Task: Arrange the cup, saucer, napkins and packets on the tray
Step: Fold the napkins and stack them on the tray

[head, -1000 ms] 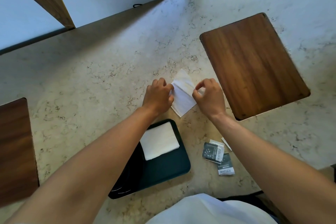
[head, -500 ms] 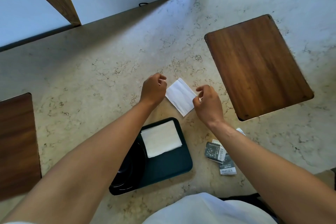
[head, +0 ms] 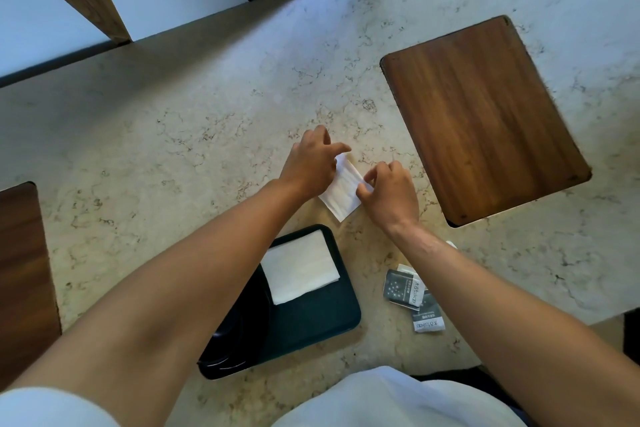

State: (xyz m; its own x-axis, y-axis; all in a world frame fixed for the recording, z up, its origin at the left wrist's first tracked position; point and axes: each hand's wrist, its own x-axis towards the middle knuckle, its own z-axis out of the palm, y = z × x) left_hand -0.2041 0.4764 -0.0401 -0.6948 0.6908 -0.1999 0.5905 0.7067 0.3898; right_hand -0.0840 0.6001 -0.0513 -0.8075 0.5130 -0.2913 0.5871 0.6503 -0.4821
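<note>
A white napkin [head: 343, 191] lies folded on the marble counter just beyond the tray. My left hand [head: 311, 163] presses on its left edge, fingers spread over it. My right hand [head: 391, 196] pinches its right edge between thumb and fingers. The dark green tray [head: 311, 319] sits near the counter's front edge and carries another folded white napkin [head: 299, 270] at its far end. A dark round saucer [head: 232, 333] lies on the tray's near end, mostly hidden under my left forearm. Two grey packets [head: 412, 298] lie on the counter right of the tray, partly under my right forearm.
A large wooden board [head: 485, 118] lies on the counter to the right of my hands. Another wooden board [head: 20, 270] shows at the left edge. A wall and window frame run along the counter's far side.
Both hands have come together on the napkin, which is now folded narrower. The left hand moved onto its left edge and the right hand now pinches its right edge.
</note>
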